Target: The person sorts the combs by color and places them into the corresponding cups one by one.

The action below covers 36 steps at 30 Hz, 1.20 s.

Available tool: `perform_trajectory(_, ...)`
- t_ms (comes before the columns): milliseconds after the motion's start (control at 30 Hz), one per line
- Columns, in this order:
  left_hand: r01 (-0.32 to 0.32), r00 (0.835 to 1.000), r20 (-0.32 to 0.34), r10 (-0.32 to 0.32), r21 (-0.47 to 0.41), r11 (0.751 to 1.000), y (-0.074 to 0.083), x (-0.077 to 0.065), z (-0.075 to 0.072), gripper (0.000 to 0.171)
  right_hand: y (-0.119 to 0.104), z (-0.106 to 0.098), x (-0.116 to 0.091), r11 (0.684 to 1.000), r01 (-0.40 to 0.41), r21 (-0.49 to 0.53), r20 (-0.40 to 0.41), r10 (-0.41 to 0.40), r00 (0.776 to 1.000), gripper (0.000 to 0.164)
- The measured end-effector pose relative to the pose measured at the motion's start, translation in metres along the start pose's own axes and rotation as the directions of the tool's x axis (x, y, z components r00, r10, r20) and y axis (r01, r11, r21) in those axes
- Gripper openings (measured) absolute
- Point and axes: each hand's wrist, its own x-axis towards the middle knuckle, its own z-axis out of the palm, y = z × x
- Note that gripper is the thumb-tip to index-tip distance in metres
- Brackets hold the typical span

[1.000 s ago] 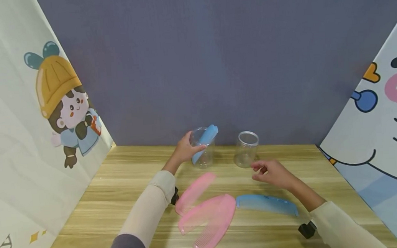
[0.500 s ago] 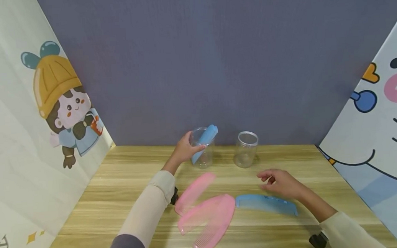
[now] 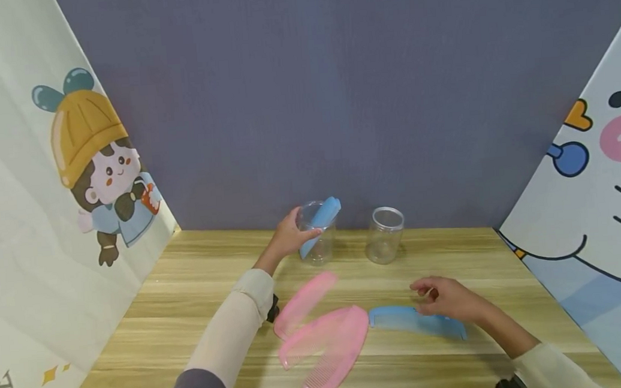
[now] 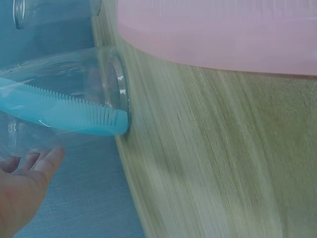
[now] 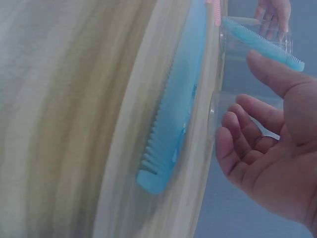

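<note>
My left hand (image 3: 290,234) holds a clear plastic jar (image 3: 321,254) at the back of the table, with the thumb across its near side. Inside it leans a blue comb (image 3: 327,212), its upper end above the rim; in the left wrist view the comb's toothed edge (image 4: 59,96) shows through the wall. My right hand (image 3: 447,298) hovers over another blue comb (image 3: 397,318) lying on the wood, fingers loosely bent and holding nothing. The right wrist view shows that hand (image 5: 277,153) apart from the comb (image 5: 173,119).
A second clear jar (image 3: 383,242) stands upright to the right of the first. Several pink combs lie left of the blue one: one comb (image 3: 304,299) sits apart, and two combs (image 3: 345,351) overlap. A dark wall (image 3: 304,98) rises behind the table.
My right hand has drawn back from beside the second jar, toward me and slightly right, to above the blue comb on the table. The left hand stays at its jar.
</note>
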Motion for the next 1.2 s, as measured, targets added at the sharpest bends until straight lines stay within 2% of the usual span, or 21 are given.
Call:
perform_trajectory(67,-0.001,1.000,0.002,0.001,-0.005,1.000,0.000,0.000,0.000,0.100,0.003,0.001,-0.002,1.000,0.003,0.009,0.019,-0.004,1.000,0.060)
perform_trajectory(300,0.002,1.000,0.010,-0.001,-0.021,1.000,0.000,0.000,0.000,0.100,0.009,0.003,-0.007,0.995,0.007,-0.095,0.022,-0.005,1.000,0.066)
perform_trajectory(467,0.000,1.000,0.009,0.000,-0.019,1.000,0.000,0.000,0.001,0.100,0.012,0.002,-0.012,0.993,-0.002,-0.117,0.051,0.008,0.999,0.071)
perform_trajectory(633,0.001,1.000,0.008,0.000,-0.018,1.000,0.001,0.000,0.001,0.100,0.021,0.002,-0.015,0.991,-0.002,-0.136,0.075,0.012,0.997,0.064)
perform_trajectory(733,0.000,1.000,0.008,0.001,-0.017,1.000,0.001,0.000,0.001,0.100,0.023,0.002,-0.017,0.987,0.024,-0.161,0.075,-0.012,0.997,0.058)
perform_trajectory(800,-0.001,1.000,0.009,0.001,-0.019,1.000,0.001,-0.001,0.001,0.100,0.023,0.001,-0.019,0.981,0.038,-0.192,0.069,-0.026,0.997,0.057)
perform_trajectory(967,-0.005,1.000,0.011,0.005,-0.015,1.000,0.000,-0.001,0.002,0.100,0.026,0.000,-0.023,0.962,0.015,-0.272,0.054,0.000,0.999,0.058)
perform_trajectory(1200,-0.005,1.000,-0.003,0.005,-0.001,1.000,0.001,-0.001,0.002,0.101,0.035,-0.004,-0.027,0.972,-0.016,-0.233,0.056,0.030,0.998,0.057)
